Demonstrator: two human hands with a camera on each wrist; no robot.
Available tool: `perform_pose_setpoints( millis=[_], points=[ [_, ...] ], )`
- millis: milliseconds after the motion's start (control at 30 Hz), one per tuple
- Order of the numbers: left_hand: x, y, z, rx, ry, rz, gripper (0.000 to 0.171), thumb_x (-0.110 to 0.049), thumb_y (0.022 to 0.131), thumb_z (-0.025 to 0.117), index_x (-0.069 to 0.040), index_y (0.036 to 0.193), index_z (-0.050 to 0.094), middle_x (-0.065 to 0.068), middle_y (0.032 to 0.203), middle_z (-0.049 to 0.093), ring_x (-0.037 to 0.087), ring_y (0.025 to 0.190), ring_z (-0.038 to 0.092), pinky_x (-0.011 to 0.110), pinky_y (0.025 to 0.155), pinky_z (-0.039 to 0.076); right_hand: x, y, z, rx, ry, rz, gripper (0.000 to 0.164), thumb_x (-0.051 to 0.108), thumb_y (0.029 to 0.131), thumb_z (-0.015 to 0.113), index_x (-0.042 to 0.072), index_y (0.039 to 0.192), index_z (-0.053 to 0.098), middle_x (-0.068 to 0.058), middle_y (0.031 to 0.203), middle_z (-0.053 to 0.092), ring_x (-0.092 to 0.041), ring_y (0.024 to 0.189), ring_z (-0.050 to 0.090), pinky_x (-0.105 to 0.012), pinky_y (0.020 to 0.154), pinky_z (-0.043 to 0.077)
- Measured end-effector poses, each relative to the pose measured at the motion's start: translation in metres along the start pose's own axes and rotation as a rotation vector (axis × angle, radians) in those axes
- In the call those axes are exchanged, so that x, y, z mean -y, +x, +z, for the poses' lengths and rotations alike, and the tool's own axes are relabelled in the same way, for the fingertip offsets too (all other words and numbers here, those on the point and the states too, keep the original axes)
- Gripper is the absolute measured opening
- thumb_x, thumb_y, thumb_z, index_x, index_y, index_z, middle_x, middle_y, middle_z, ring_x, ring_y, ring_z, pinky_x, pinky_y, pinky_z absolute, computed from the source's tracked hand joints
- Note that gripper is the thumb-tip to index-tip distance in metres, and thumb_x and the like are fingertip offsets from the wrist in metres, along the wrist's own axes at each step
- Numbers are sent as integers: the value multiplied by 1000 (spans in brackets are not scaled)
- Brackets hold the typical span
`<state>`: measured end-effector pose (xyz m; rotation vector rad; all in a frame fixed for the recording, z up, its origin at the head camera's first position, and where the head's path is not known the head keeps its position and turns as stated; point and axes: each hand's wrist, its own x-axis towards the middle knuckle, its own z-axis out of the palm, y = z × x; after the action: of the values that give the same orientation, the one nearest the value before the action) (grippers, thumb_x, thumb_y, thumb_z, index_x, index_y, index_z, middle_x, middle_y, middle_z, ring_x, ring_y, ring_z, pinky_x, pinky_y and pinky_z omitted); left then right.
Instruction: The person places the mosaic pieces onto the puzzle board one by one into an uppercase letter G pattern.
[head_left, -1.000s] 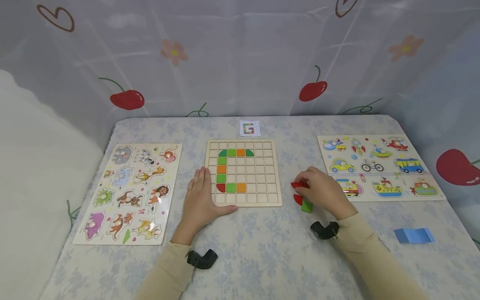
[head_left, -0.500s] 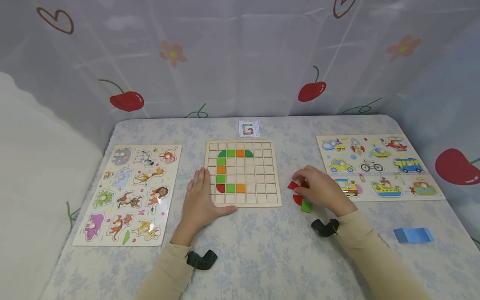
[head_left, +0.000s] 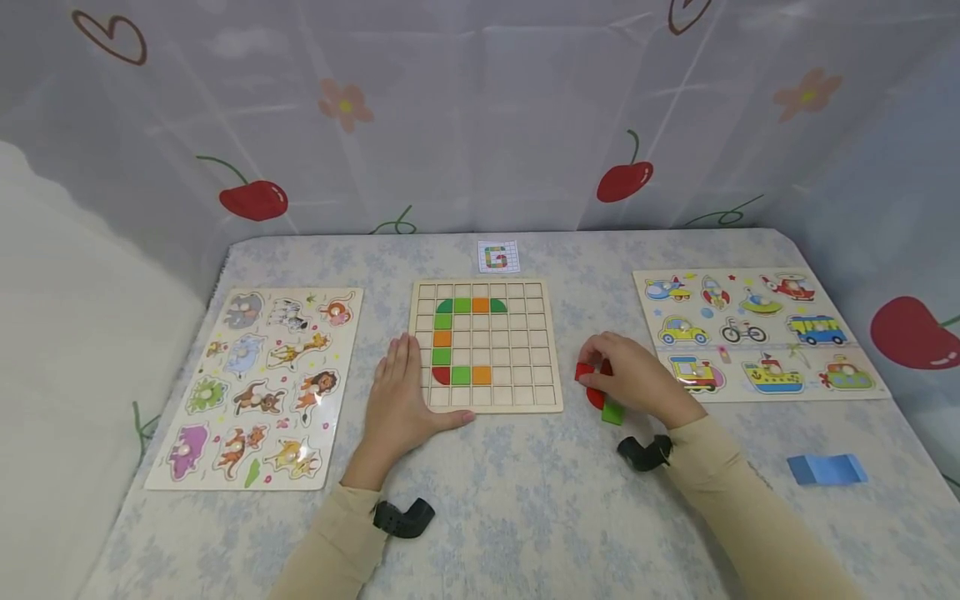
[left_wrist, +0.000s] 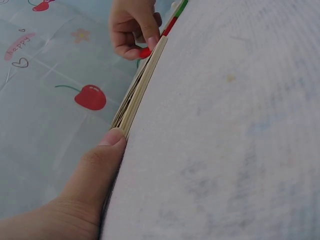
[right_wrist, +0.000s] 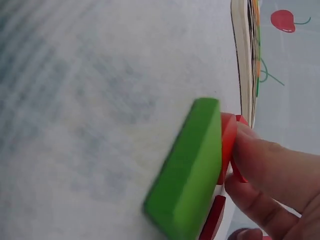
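A square wooden grid board (head_left: 532, 350) lies mid-table, its green, orange and red blocks set in a C-like outline. My left hand (head_left: 401, 408) rests against the board's left and front edges, fingers straight and thumb (left_wrist: 95, 162) spread along the front. Right of the board, my right hand (head_left: 637, 375) pinches a small red block (head_left: 582, 371) between thumb and fingertips. Just under that hand lie a rounded red block (head_left: 595, 397) and a green block (head_left: 612, 412). The right wrist view shows the green block (right_wrist: 187, 170) up close, with a darker red block (right_wrist: 213, 217) beside it.
A small pattern card (head_left: 498, 257) lies behind the board. An animal knob puzzle (head_left: 341, 342) is at the left and a vehicle knob puzzle (head_left: 731, 387) at the right, close to my right hand. Nearer the right edge sits a blue block (head_left: 827, 470).
The red block in my right fingertips has turned, and the hand has shifted slightly left. My left hand stays at the board's edge.
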<state>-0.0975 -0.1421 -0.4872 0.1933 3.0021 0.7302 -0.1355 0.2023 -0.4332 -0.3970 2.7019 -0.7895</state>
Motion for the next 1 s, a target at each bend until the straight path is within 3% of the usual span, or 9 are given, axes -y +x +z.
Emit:
perform_pose_setpoints(
  millis=[300, 567, 800, 1000],
  points=[
    [0, -1, -1, 6, -3, -1, 145, -87, 60, 68, -2, 159, 4, 15, 168, 3, 29, 156, -2, 51, 126, 10, 20, 11, 3, 42, 176, -35, 14, 18, 92, 71, 16, 98, 59, -3, 97, 60, -18, 64, 51, -29, 55, 46],
    [1, 0, -1, 10, 1, -12, 147, -89, 59, 66, -2, 159, 4, 15, 168, 3, 28, 156, -2, 50, 126, 9, 61, 34, 23, 117, 229, -97, 13, 19, 90, 74, 19, 96, 62, -1, 92, 62, -17, 72, 53, -29, 66, 46],
    [1, 1, 0, 13, 11, -10, 147, -91, 59, 63, -3, 159, 3, 14, 168, 2, 28, 156, -2, 50, 126, 9, 75, 47, 38, 137, 173, -115, 11, 17, 90, 74, 18, 95, 64, 1, 84, 61, -17, 80, 56, -28, 73, 49],
    [0, 1, 0, 9, 8, -7, 146, -91, 59, 64, -3, 159, 4, 14, 168, 2, 28, 156, -2, 50, 126, 10, 80, 49, 43, 86, 34, -167, 9, 19, 89, 76, 19, 91, 67, 2, 86, 58, -16, 82, 53, -28, 74, 47]
  ],
)
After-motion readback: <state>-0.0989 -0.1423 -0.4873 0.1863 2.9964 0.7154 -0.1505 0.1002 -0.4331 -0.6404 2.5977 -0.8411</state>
